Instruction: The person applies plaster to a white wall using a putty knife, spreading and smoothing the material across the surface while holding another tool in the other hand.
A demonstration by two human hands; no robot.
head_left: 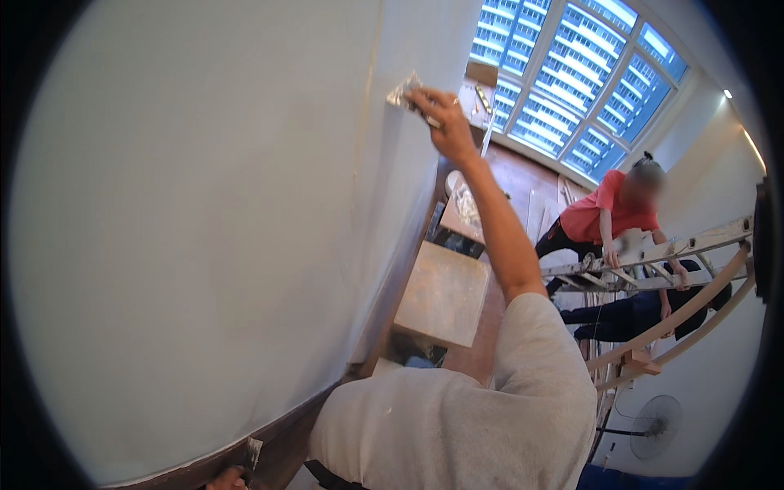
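My right arm, in a light grey sleeve, reaches up along the pale wall. At its end my right hand is closed around a putty knife, whose smeared blade lies against the wall beside a thin vertical seam. Low in the view, by the dark trim at the wall's foot, my left hand shows only in part. Its fingers are wrapped round the handle of a second putty knife with a whitish, crusted blade.
A person in a red shirt grips a metal stepladder; another in dark clothes is beside it. Curved wooden strips cross the right side. A dusty square-topped box stands near the wall, below a cluttered box. Behind are a standing fan and large windows.
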